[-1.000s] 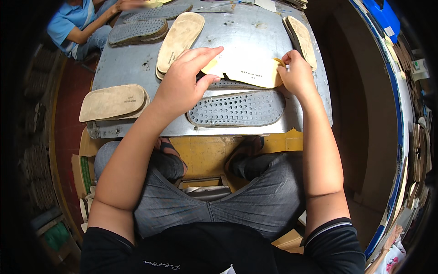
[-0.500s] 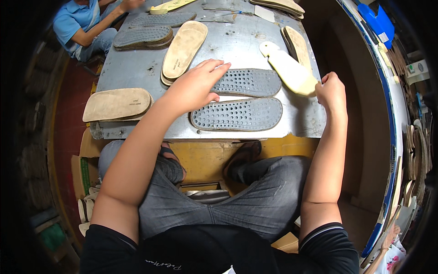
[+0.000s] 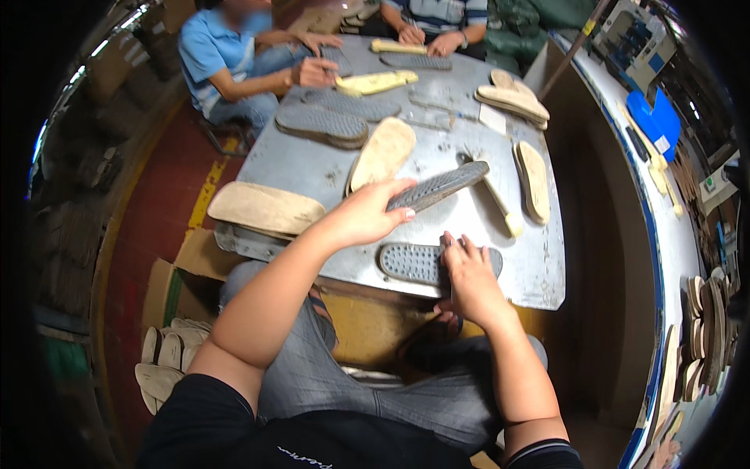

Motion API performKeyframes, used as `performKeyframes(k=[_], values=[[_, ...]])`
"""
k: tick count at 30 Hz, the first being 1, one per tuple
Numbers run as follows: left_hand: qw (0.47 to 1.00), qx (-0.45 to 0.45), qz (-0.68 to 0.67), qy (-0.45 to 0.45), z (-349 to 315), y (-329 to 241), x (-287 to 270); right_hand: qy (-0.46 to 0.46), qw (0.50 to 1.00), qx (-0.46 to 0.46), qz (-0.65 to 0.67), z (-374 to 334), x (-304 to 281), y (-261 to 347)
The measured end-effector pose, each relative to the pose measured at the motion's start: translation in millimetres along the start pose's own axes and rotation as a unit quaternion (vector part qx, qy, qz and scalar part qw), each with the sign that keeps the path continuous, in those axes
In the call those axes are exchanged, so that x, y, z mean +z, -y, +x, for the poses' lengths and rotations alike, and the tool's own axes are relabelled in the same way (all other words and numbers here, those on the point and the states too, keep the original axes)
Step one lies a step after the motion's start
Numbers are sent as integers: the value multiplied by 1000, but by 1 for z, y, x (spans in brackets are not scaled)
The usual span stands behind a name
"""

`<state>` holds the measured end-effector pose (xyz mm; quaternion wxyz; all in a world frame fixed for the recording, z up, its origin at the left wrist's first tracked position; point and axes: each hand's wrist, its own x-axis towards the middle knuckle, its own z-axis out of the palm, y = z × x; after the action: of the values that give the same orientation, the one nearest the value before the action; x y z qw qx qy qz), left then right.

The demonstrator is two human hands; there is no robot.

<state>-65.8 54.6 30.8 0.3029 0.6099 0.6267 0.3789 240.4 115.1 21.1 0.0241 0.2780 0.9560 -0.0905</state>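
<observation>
My left hand (image 3: pixel 373 209) grips one end of a grey insole (image 3: pixel 441 186) with a dimpled face, raised off the table and tilted. A second grey dimpled insole (image 3: pixel 412 263) lies flat near the front edge. Across its right part lies my right hand (image 3: pixel 469 273), fingers bent over it; the thumb is hard to make out. Beyond the raised insole is a pale yellow shoe template (image 3: pixel 501 205), partly hidden by it. Left of my left hand rests a pair of beige insoles (image 3: pixel 266 208), and another beige pair (image 3: pixel 383 155) lies just beyond the hand.
More beige insoles (image 3: pixel 533 181) and a stacked pair (image 3: pixel 512 105) lie along the right of the metal table (image 3: pixel 539 273). Grey insoles (image 3: pixel 322 125) sit at the left. Two people work at the far side, near another yellow template (image 3: pixel 376 82). A long shelf (image 3: pixel 664 258) runs along the right.
My left hand has lifted the farther grey insole. My right hand has let go of the yellow template and come left onto the nearer insole. The view has tilted up, showing two co-workers.
</observation>
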Motion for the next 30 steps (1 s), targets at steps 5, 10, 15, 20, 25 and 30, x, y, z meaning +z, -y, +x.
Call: performKeyframes(k=[5,10,15,20,25,30], values=[[808,-53,-550,203,-34,-24,-38,54,998,-3,42,9,-38,5],[752,-14,-650,104,-92,-52,-3,-45,971,54,229,-11,-46,-22],[730,-142,-667,35,-118,-25,33,-212,911,113,334,-14,-55,-42],[830,-81,-532,-147,-112,-35,78,-229,646,69,725,-7,-54,5],[786,20,-603,-135,-120,-55,111,-315,786,12,531,9,-5,67],[797,-59,-584,-141,-126,-68,101,-219,774,29,593,1,5,68]])
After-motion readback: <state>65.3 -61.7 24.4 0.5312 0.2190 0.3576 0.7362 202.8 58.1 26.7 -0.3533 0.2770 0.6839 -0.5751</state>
